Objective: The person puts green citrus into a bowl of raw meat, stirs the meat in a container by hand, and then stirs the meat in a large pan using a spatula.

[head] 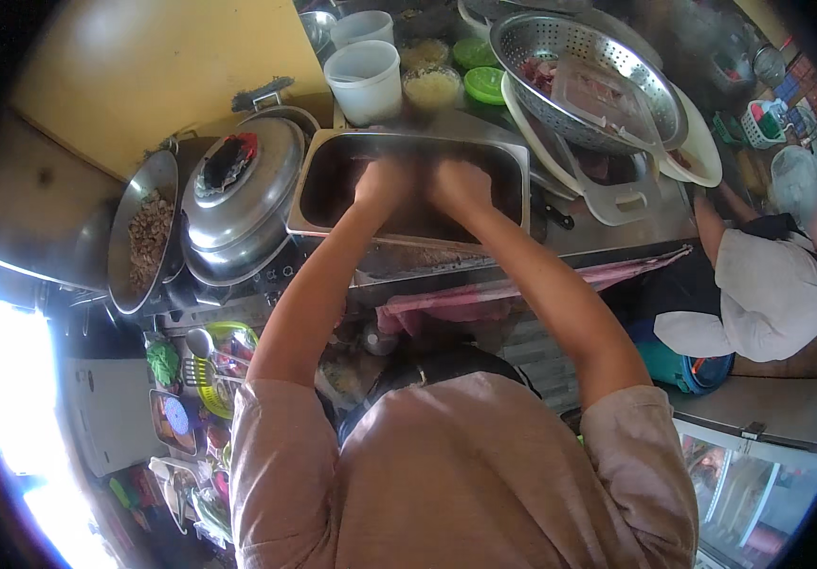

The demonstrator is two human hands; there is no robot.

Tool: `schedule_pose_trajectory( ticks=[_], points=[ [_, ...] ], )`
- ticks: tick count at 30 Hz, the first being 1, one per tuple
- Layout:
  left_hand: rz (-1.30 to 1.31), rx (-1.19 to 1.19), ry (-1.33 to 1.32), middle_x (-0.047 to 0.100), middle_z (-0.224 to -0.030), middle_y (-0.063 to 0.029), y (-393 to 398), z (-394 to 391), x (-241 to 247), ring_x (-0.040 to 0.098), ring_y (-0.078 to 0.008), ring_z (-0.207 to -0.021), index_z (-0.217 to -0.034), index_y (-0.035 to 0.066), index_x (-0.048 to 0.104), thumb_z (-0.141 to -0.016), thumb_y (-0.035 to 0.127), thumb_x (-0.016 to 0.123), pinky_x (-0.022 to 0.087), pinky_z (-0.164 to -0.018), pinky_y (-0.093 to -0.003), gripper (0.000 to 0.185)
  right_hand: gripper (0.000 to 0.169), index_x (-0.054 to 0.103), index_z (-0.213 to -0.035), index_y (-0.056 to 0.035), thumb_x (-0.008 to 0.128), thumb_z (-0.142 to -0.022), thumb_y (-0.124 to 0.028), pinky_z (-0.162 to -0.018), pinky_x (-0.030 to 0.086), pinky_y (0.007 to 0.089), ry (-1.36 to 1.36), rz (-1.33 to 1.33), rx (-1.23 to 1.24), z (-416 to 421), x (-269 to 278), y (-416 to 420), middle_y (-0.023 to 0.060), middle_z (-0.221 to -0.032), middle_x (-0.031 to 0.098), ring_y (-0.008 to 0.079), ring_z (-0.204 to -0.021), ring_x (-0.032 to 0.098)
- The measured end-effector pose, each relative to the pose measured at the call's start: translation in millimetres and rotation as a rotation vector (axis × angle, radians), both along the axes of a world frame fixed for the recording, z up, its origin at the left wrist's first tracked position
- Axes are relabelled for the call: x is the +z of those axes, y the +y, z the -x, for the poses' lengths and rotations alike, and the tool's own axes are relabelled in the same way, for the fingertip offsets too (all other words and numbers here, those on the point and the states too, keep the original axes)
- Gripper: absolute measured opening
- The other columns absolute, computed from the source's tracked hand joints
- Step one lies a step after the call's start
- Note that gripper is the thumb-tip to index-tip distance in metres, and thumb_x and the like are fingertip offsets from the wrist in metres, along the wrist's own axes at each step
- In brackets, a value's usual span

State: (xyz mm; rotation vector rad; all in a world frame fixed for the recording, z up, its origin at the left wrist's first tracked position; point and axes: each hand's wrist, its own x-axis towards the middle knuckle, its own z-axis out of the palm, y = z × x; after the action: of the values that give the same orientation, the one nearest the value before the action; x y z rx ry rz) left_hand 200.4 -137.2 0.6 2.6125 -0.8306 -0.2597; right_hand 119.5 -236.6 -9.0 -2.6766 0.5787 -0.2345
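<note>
Both hands reach down into a deep rectangular stainless steel pan (526, 171) on the worktop. My left hand (383, 183) is in the left half of the pan and my right hand (457, 186) just right of it, a narrow gap between them. A dark blur over the pan hides the fingers, and the dark contents cannot be made out. Left of the pan stands a large lidded metal pot (238, 206). To its right a steel colander (522, 99) holding raw meat (542, 73) and a clear plastic lid (593, 89) rests over a pale basin (705, 153).
A wok (113, 249) of cooked meat pieces (149, 238) stands far left. White plastic tubs (364, 82) and a green lid (484, 85) are behind the pan. A knife handle (558, 215) lies at its right. Another person (771, 291) is at the right, beside the counter.
</note>
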Motion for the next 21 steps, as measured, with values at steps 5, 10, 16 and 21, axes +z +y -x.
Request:
schedule_pose_trajectory(
  ticks=[5, 10, 16, 21],
  points=[
    [-0.012, -0.149, -0.054, 0.054, -0.081, -0.0223, 1, 5, 13, 0.051, -0.036, -0.082, -0.077, -0.003, 0.057, -0.074, 0.036, 0.045, 0.04, -0.072, -0.0413, 0.041, 0.014, 0.058, -0.074, -0.0079, 0.051, -0.065, -0.015, -0.061, 0.043, 0.0409, -0.046, 0.069, 0.082, 4, 0, -8, 0.0145, -0.072, 0.057, 0.0317, -0.071, 0.055],
    [-0.055, -0.035, 0.035, 0.056, -0.082, -0.0184, -3, 8, 13, 0.052, -0.033, -0.081, -0.082, 0.004, 0.058, -0.071, 0.038, 0.048, 0.042, -0.071, -0.0395, 0.037, 0.018, 0.057, -0.082, -0.0109, 0.048, -0.068, -0.014, -0.072, 0.039, 0.0468, -0.025, 0.379, 0.057, 6, -8, -7, 0.014, -0.096, 0.052, 0.0309, -0.088, 0.051],
    [-0.145, -0.139, -0.097, 0.052, -0.099, -0.013, 2, 2, -1, 0.051, -0.0286, -0.088, -0.097, 0.015, 0.052, -0.062, 0.034, 0.059, 0.042, -0.072, -0.0363, 0.04, 0.038, 0.048, -0.106, -0.0115, 0.052, -0.069, -0.019, -0.082, 0.032, 0.047, 0.405, 0.243, -0.05, 14, -3, -1, 0.0122, -0.106, 0.048, 0.0285, -0.097, 0.046],
    [-0.11, -0.227, -0.095, 0.033, -0.117, -0.0214, 8, 2, -12, 0.043, -0.0351, -0.099, -0.112, 0.017, 0.04, -0.061, 0.028, 0.062, 0.037, -0.081, -0.0389, 0.057, 0.045, 0.04, -0.114, -0.0144, 0.05, -0.071, -0.022, -0.078, 0.04, 0.041, 0.656, 0.042, 0.008, 11, -5, -4, 0.012, -0.113, 0.043, 0.0271, -0.1, 0.046]
  ],
)
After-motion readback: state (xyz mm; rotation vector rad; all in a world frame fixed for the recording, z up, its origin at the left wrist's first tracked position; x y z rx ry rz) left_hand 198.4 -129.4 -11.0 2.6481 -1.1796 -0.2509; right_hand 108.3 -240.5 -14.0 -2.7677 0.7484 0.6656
